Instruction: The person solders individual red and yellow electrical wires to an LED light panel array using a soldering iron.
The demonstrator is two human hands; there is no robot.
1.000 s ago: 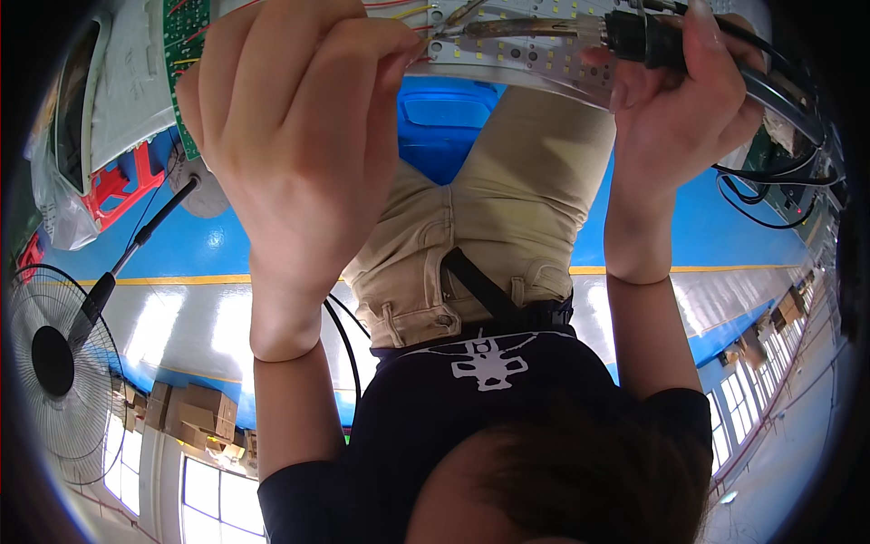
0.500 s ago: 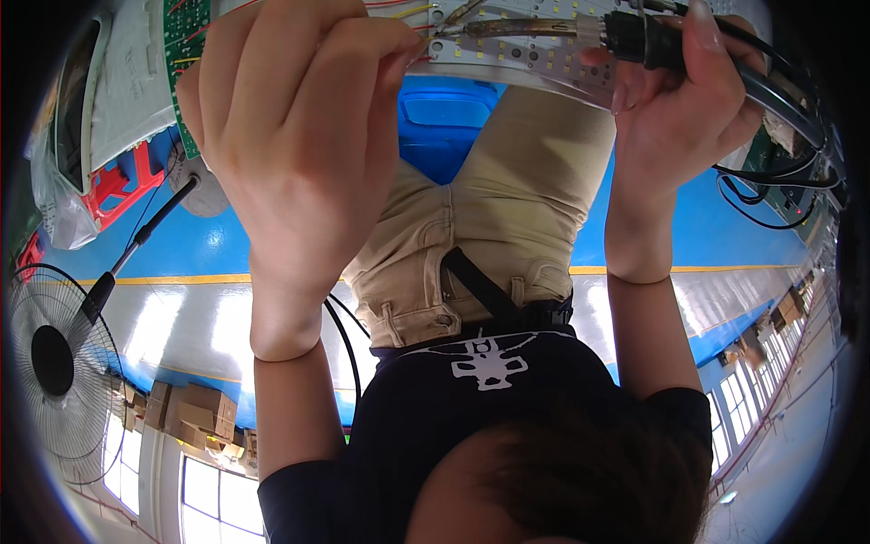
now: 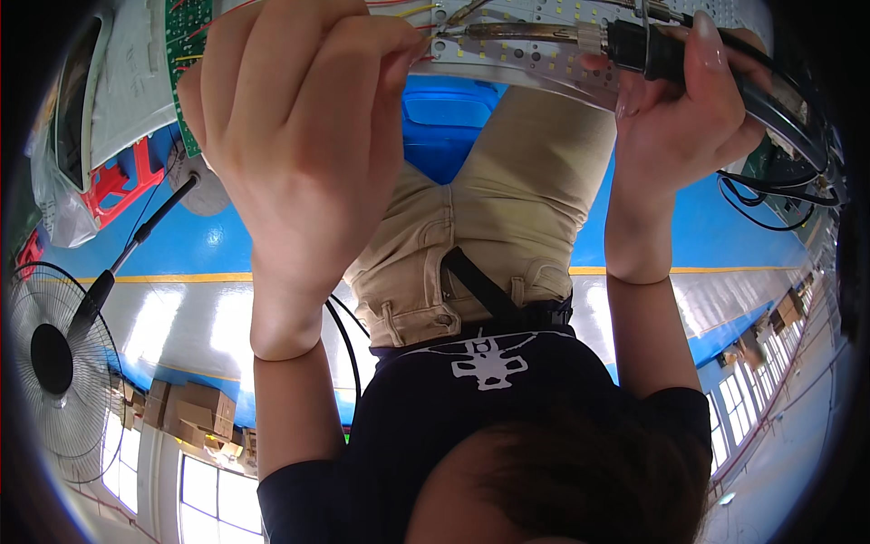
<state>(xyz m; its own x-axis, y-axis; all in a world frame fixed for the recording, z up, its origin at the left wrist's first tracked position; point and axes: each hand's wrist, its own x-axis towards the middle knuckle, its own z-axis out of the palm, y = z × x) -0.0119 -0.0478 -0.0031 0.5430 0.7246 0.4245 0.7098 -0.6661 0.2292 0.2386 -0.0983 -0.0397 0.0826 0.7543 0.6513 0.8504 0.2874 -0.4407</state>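
At the upper left, my left hand (image 3: pixel 299 136) is closed in a pinch. Thin red and yellow wire ends show at its fingertips, close to a soldering tip. My right hand (image 3: pixel 684 127), at the upper right, grips the black handle of a soldering iron (image 3: pixel 526 32), whose metal shaft points left. A second, similar metal tip (image 3: pixel 467 13) slants in from the upper edge and converges with the first near my left fingertips. Beneath the irons lies a white LED board (image 3: pixel 553 59) dotted with small yellow squares. A green circuit board (image 3: pixel 188 118) stands left of my left hand.
Black cables (image 3: pixel 770 186) loop at the right behind my right hand. On the left are a red plastic stool (image 3: pixel 122 186), a plastic bag (image 3: pixel 68 213) and a standing fan (image 3: pixel 59 363). A blue stool (image 3: pixel 444 127) shows beneath me. Cardboard boxes (image 3: pixel 204 408) sit farther back.
My right hand and the soldering iron's handle have shifted very slightly, and the handle's angle differs a little. My left hand keeps its pinch almost in place.
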